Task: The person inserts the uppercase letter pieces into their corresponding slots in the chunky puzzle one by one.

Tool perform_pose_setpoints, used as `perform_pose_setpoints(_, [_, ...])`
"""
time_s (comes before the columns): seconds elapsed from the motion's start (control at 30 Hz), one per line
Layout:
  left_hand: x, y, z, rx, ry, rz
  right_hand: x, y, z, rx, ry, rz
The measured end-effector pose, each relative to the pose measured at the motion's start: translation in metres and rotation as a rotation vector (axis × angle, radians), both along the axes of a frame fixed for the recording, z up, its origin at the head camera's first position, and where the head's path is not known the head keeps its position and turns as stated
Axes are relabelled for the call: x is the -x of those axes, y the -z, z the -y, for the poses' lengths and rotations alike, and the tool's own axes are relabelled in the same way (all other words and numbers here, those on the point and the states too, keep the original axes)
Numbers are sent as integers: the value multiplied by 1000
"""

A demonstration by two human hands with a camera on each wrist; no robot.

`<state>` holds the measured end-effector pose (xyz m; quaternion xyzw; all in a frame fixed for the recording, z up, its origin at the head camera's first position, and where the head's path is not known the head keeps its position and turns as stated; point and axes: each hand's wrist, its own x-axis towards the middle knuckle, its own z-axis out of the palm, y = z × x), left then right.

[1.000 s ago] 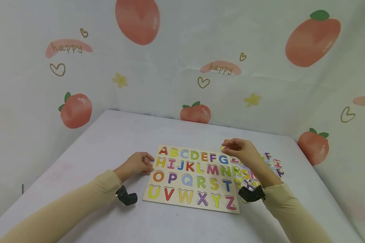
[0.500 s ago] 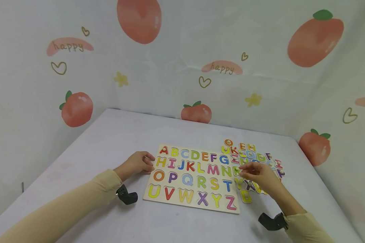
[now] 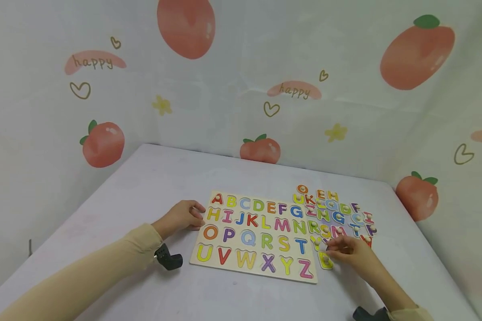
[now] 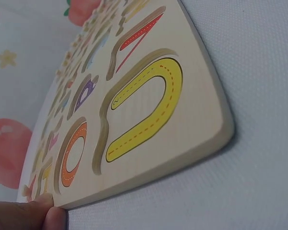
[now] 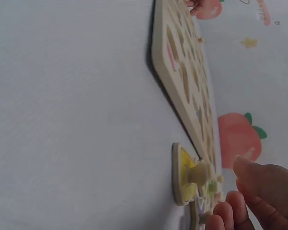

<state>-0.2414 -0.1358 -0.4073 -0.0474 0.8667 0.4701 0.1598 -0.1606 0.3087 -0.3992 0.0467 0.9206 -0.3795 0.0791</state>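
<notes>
A person sits the left hand (image 3: 181, 215) against the left edge of a wooden alphabet puzzle board (image 3: 257, 243), fingers bent and tips touching the wood; whether they pinch the edge or merely press on it cannot be told. To the right, the right hand (image 3: 351, 254) hovers low over the near end of a cluster of loose knobbed letters, a gap showing between thumb and fingers, its grip unclosed. Just beside the fingertips is a yellow letter piece (image 3: 326, 261), partly covered in the head view, its wooden knob (image 5: 199, 173) standing clear of the fingers in the right wrist view. A yellow Y (image 3: 315, 242) lies just left of the hand, a pink M (image 3: 338, 231) just beyond it, and an orange O (image 3: 302, 189) at the cluster's far left. On the board, a red A (image 3: 217, 199) with its knob sits in the far-left slot. Both wrists wear black cameras (image 3: 169, 257) on a white table (image 3: 152, 294) before a fruit-printed backdrop (image 3: 209, 98).
</notes>
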Motion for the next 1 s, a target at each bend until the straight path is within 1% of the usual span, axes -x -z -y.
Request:
perform_pose_setpoints(0.13, [0, 0, 1, 4, 0, -2, -1, 7, 0, 14, 19, 32])
perform_pose_setpoints(0.3, [-1, -2, 0, -14, 1, 1, -2, 13, 2, -12, 16, 38])
perform_pose_setpoints(0.4, [-2, -2, 0, -19, -2, 1, -3, 13, 3, -23, 15, 29])
perform_pose_setpoints(0.5, [-2, -2, -1, -19, -5, -2, -4, 13, 3, -29, -5, 19])
perform_pose_setpoints(0.6, [-2, -2, -1, -15, -7, -3, -3, 14, 3, -34, -11, 27])
perform_pose_setpoints(0.87, [-2, -2, 0, -9, -9, -1, -4, 12, 4, -52, -67, 26])
perform_pose_setpoints(1.0, [-2, -2, 0, -13, -8, -2, -5, 9, 5, -64, -78, 35])
